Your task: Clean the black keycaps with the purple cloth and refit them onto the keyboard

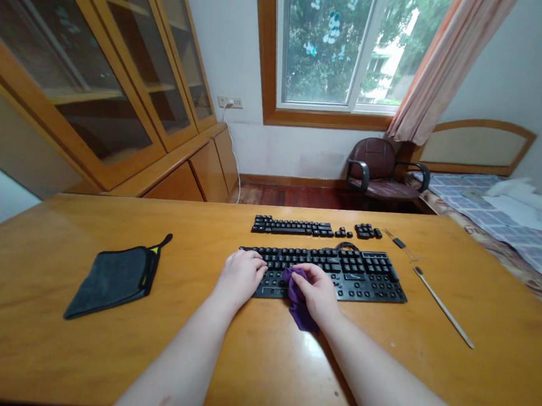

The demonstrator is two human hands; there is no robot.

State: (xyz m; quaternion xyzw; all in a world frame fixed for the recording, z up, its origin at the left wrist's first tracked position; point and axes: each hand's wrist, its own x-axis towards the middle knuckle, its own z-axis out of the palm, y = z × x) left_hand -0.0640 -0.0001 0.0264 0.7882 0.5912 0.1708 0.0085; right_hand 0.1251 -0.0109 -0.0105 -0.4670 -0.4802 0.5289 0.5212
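Wiping step in hand, by the look of it: right hand (319,289) closed around purple cloth (297,296), pressed on keyboard (335,272) at mid-counter (259,358). Left hand (241,274) flat and open, steadying keyboard's left end. Next probably calls for short strokes between keys, keyboard held firm.
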